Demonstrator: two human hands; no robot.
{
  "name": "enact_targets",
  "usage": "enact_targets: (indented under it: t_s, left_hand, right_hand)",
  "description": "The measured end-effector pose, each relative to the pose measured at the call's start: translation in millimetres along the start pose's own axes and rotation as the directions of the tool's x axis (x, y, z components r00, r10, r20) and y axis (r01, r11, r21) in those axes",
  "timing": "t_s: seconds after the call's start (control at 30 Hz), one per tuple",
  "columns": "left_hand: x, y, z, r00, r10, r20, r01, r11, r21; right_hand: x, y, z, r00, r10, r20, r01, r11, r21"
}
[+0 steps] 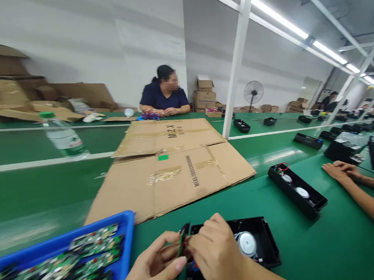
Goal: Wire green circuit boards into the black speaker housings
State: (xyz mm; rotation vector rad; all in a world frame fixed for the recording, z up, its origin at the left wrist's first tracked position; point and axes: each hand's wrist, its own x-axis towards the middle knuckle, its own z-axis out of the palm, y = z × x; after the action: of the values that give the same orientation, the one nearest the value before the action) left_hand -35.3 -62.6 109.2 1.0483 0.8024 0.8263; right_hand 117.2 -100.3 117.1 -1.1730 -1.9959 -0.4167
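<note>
Near the bottom centre, my left hand (162, 263) holds a small green circuit board (181, 239) on edge between thumb and fingers. My right hand (214, 251) is closed against the board's right side, its fingertips bent inward; what they pinch is hidden. Beneath my right hand lies an open black casing (267, 241) with a round white speaker (247, 243) inside. Part of the casing is covered by my hands. At the lower left, a blue tray (128, 233) holds several green circuit boards (96, 263).
Flattened cardboard (176, 175) covers the bench ahead. A water bottle (65, 138) stands left. Another open black casing (297, 190) lies right, near a person's hands (343, 171). A person in dark blue (163, 94) sits opposite. A white post (237, 64) rises beyond the cardboard.
</note>
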Motion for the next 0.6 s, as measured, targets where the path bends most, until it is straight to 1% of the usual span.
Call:
enact_targets:
  t_s: [0.03,0.1,0.17,0.23,0.33,0.43,0.47,0.53,0.6]
  left_hand:
    - [-2,3,1.0,1.0,0.024,0.017,-0.024,1.0,0.011]
    - [-6,7,1.4,0.995,0.05,0.091,-0.054,0.998,0.039]
    - [-10,10,0.4,0.984,0.04,0.171,-0.055,0.995,0.087]
    - [-13,11,-0.6,0.98,0.019,0.198,-0.048,0.988,0.143]
    - [-17,12,-0.2,0.984,0.009,0.179,-0.051,0.972,0.231]
    - [-20,13,0.2,0.985,0.025,0.171,-0.081,0.94,0.332]
    - [-22,14,-0.3,0.987,0.022,0.157,-0.082,0.92,0.383]
    - [-26,17,-2.4,0.995,-0.01,0.095,-0.041,0.854,0.519]
    - [-31,20,-5.3,0.999,-0.054,-0.002,0.043,0.764,0.644]
  right_hand:
    - [-1,-1,-1,1.0,0.014,0.004,-0.015,0.999,0.036]
    - [-3,-1,-1,0.999,0.037,0.017,-0.038,0.993,0.112]
    - [-5,-1,0,0.998,0.059,0.039,-0.065,0.983,0.173]
    - [-6,-1,-1,0.995,0.074,0.069,-0.087,0.971,0.221]
    - [-5,2,-9,0.985,0.076,0.152,-0.119,0.947,0.298]
    - [-4,14,-29,0.957,0.124,0.264,-0.211,0.919,0.333]
    - [-6,21,-37,0.943,0.162,0.292,-0.254,0.915,0.312]
    - [-14,37,-55,0.905,0.252,0.342,-0.342,0.909,0.237]
    - [-27,53,-72,0.847,0.328,0.418,-0.423,0.893,0.155]
